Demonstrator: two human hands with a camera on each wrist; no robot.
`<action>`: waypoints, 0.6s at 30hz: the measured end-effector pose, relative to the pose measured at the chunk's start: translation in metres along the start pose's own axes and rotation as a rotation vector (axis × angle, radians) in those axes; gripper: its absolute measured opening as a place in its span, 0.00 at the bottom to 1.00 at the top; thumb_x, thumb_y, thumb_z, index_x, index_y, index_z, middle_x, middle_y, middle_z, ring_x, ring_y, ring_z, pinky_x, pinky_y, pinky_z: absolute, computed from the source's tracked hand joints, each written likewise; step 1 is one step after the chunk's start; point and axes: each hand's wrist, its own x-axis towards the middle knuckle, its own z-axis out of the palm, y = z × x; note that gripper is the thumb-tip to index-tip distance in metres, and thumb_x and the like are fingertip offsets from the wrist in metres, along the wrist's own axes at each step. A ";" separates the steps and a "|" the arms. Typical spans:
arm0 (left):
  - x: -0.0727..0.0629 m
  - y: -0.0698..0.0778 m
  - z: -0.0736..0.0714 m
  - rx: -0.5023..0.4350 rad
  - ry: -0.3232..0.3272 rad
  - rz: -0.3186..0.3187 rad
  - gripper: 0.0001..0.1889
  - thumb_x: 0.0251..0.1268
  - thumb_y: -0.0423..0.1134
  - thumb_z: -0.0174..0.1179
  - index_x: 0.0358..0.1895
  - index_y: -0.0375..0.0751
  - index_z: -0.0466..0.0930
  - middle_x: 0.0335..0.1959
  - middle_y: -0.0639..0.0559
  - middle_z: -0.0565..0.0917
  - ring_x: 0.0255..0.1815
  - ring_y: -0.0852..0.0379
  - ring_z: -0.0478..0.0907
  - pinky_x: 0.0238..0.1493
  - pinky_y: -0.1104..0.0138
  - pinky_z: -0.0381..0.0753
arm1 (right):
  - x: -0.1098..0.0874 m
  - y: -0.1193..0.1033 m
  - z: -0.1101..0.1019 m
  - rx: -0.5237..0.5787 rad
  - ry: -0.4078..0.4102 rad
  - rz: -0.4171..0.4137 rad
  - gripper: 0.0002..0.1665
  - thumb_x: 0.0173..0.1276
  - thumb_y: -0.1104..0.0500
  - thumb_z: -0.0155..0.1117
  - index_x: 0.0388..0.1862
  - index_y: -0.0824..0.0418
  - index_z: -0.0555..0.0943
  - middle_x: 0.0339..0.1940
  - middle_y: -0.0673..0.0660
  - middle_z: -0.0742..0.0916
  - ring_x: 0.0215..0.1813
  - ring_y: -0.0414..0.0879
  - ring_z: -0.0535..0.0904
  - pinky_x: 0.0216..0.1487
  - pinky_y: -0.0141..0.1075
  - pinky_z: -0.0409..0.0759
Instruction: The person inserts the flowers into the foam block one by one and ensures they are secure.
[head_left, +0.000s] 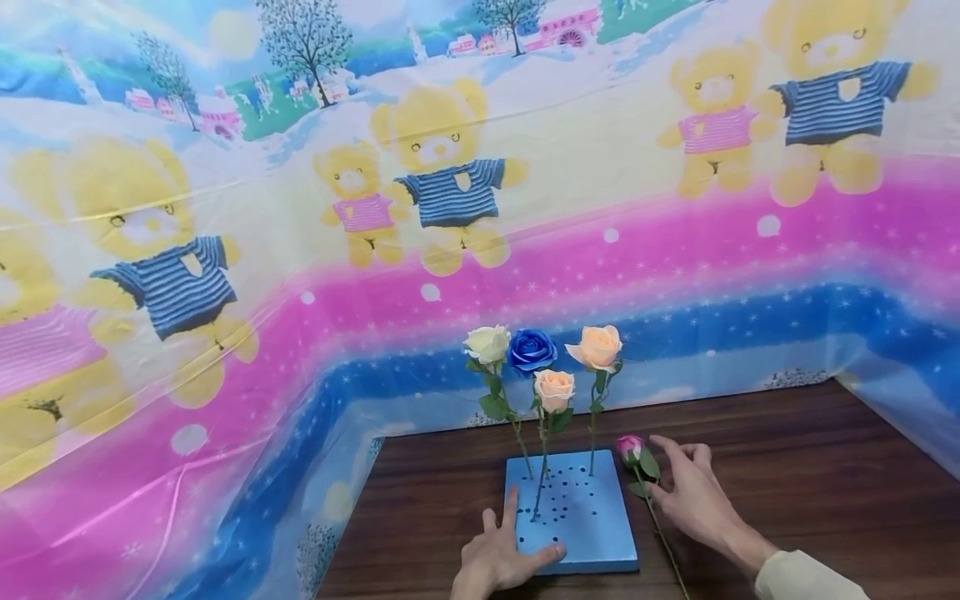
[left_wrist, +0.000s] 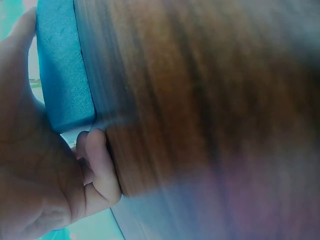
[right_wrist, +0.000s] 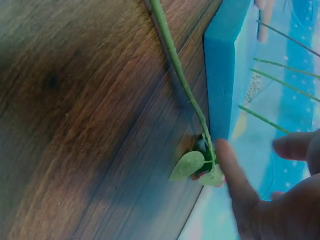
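A light-blue foam board (head_left: 611, 533) lies on the table, dotted with holes. Standing in it are a white rose (head_left: 487, 343), a blue rose (head_left: 532, 351) and two peach roses (head_left: 555, 390). My left hand (head_left: 495, 554) rests at the board's near left corner, thumb and index finger spread on its top; in the left wrist view its other fingers bend beside the foam block (left_wrist: 62, 65). A pink rose (head_left: 631, 447) lies right of the board, its green stem (right_wrist: 177, 65) toward me. Over its leaves, my right hand (head_left: 701, 496) has thumb and fingers apart, not closed around it.
The dark wooden table (head_left: 810, 467) extends to both sides of the board. Behind it hangs a cloth (head_left: 600, 275) printed with teddy bears, whose folds meet the table's back and left edges. The standing roses rise between the hands and the cloth.
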 end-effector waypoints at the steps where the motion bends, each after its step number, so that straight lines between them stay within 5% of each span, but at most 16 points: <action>1: 0.000 0.000 0.000 0.000 0.002 0.003 0.71 0.52 0.94 0.58 0.94 0.59 0.47 0.78 0.26 0.68 0.19 0.49 0.67 0.25 0.54 0.59 | 0.000 0.000 0.001 0.000 -0.017 0.021 0.46 0.75 0.70 0.73 0.87 0.68 0.64 0.70 0.80 0.60 0.41 0.56 0.86 0.29 0.40 0.84; 6: -0.001 0.000 -0.002 -0.003 -0.002 0.002 0.71 0.53 0.93 0.58 0.94 0.58 0.47 0.79 0.25 0.68 0.20 0.48 0.70 0.26 0.54 0.61 | -0.002 -0.001 0.004 -0.018 -0.116 0.109 0.40 0.74 0.73 0.72 0.82 0.71 0.70 0.64 0.79 0.57 0.23 0.52 0.81 0.21 0.42 0.83; 18: -0.003 0.001 -0.004 -0.012 -0.009 0.010 0.69 0.56 0.91 0.59 0.94 0.57 0.46 0.82 0.24 0.65 0.22 0.46 0.74 0.27 0.53 0.64 | -0.005 0.001 0.013 -0.164 -0.267 0.213 0.39 0.67 0.71 0.80 0.75 0.73 0.74 0.55 0.83 0.60 0.30 0.62 0.83 0.20 0.44 0.86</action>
